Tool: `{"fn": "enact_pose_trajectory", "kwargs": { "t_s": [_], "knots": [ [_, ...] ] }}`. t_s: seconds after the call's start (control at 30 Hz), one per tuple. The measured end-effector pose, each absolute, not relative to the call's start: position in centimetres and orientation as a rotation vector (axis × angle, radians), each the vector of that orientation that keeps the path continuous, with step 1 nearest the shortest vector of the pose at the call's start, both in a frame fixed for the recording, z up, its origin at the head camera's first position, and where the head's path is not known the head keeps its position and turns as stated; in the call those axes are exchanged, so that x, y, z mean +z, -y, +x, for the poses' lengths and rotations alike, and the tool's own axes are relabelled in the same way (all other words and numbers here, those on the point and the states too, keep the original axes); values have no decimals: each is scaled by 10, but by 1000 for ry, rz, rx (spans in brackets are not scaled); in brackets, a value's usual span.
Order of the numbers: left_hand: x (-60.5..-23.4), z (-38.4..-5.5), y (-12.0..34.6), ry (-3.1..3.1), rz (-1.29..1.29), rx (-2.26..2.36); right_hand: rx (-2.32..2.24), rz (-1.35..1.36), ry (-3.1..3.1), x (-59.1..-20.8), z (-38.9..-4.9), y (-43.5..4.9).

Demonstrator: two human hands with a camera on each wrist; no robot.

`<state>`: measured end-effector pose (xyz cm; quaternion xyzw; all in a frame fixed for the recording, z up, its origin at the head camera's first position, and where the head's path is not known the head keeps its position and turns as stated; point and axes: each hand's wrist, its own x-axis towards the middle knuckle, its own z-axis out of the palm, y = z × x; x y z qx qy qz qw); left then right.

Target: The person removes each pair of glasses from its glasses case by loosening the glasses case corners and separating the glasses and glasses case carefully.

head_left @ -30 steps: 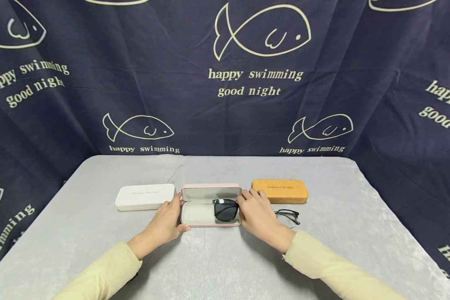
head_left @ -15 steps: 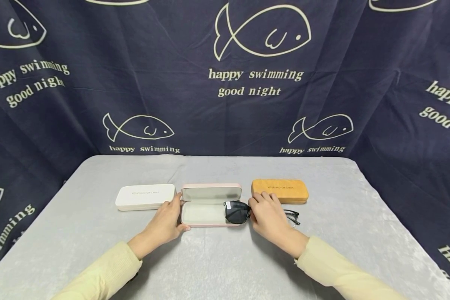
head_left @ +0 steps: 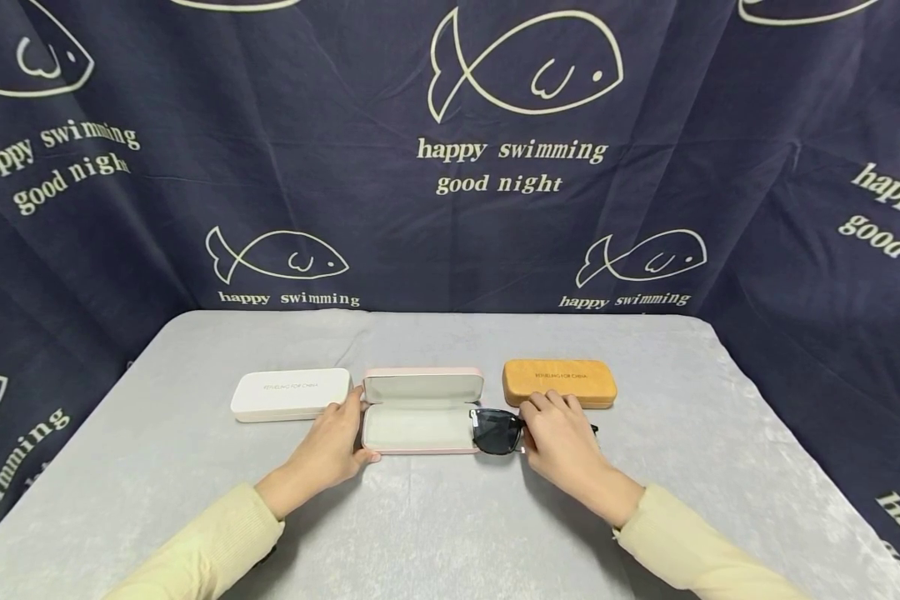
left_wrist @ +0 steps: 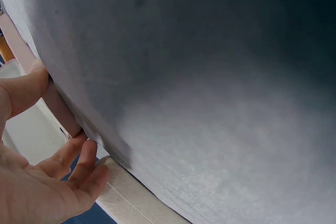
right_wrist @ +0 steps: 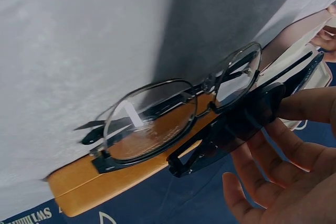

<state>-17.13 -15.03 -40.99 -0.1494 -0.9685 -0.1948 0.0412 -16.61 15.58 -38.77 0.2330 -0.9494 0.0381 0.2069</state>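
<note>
A pink glasses case (head_left: 412, 429) with a pale lining lies open on the table, its lid raised at the back. My left hand (head_left: 330, 446) grips the left end of it, thumb at the front edge and fingers behind; the left wrist view shows the thumb (left_wrist: 32, 85) on the pink edge. My right hand (head_left: 566, 442) pinches a pair of dark sunglasses (head_left: 497, 431), which overlap the case's right end. Clear-lensed, dark-rimmed eyeglasses (right_wrist: 203, 111) show beside the sunglasses in the right wrist view; in the head view my right hand mostly hides them.
A closed white glasses case (head_left: 292, 393) lies left of the pink one, right by my left fingers. A closed yellow-orange case (head_left: 560, 382) stands behind my right hand. Grey cloth covers the table (head_left: 420, 533), and a navy fish-print curtain (head_left: 450, 233) hangs behind it.
My right hand has moved to the right with the sunglasses, from over the pink case to its right end, now covering most of the clear eyeglasses. The left hand stays put.
</note>
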Motion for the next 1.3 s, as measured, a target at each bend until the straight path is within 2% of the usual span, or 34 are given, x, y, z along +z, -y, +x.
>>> {"fn": "enact_pose_trajectory", "kwargs": {
  "t_s": [1.3],
  "knots": [
    [-413, -174, 150, 2942, -474, -587, 77, 632, 2714, -394, -145, -184]
  ]
}}
